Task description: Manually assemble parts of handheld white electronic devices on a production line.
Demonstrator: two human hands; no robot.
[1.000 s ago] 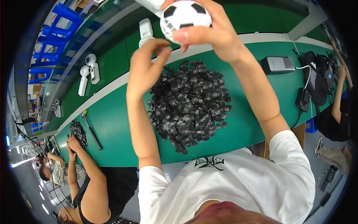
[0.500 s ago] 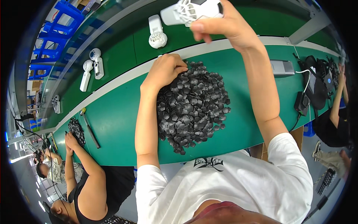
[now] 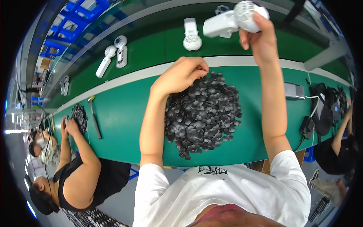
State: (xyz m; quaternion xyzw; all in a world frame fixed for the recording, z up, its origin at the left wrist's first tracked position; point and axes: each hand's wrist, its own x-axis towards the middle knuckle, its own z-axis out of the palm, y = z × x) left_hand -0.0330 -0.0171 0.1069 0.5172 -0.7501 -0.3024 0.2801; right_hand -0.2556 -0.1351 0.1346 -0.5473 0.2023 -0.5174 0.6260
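Taking the heap of black five-sided pieces (image 3: 204, 113) as the clock's centre, the green table (image 3: 121, 125) lay open around nine o'clock, from the left forearm out to the hammer (image 3: 95, 119). A narrower bare strip ran at three, between heap and right forearm; the grey box (image 3: 294, 90) sat farther out, between two and three. At twelve the heap nearly met the pale rail (image 3: 242, 60), and just past six its tip came close to the table's front edge. The right hand (image 3: 262, 38), at one o'clock, gripped the round head of a white handheld device (image 3: 221, 25), thumb pressed on it and fingers curled beneath, handle pointing toward nine. The left hand (image 3: 183, 73) arched over the heap's rim at eleven, thumb and fingertips drawn together near twelve; whether they pinched a piece could not be told. Its palm was hidden, and it covered some of the heap. A similar device (image 3: 222, 9) behind the held one showed only in part. The gripped head's lattice was blurred and partly masked by the thumb
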